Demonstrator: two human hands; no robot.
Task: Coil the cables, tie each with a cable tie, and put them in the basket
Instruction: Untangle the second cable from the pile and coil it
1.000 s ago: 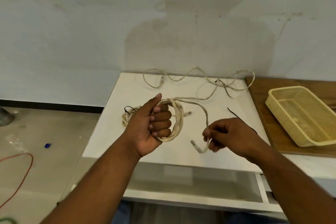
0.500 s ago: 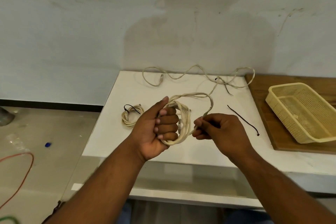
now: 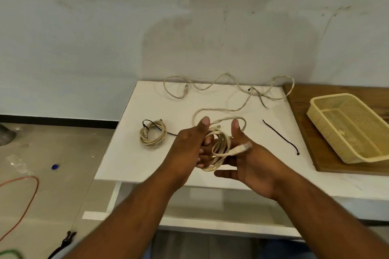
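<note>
A beige cable coil [image 3: 220, 149] hangs between my two hands above the white table [image 3: 130, 153]. My left hand [image 3: 187, 147] grips the coil's left side. My right hand [image 3: 250, 162] cups its right side, and the cable's plug [image 3: 241, 149] lies across that palm. A second beige coil [image 3: 153, 134], bound with a black tie, lies to the left on the table. One loose black cable tie [image 3: 281, 137] rests to the right. A long uncoiled beige cable [image 3: 227, 87] snakes along the table's back edge. The yellow basket [image 3: 328, 99] sits at far right.
The basket stands on a wooden board [image 3: 305, 132] that overlaps the table's right side. On the floor to the left lie an orange cable [image 3: 27, 202], a blue cap [image 3: 54, 166] and a black cable end [image 3: 63, 244]. A wall is close behind the table.
The camera view has tilted down slightly. My right hand has brought the cable's free end and plug up to the coil, opening from a pinch into a cupped hold. The last loop is smaller.
</note>
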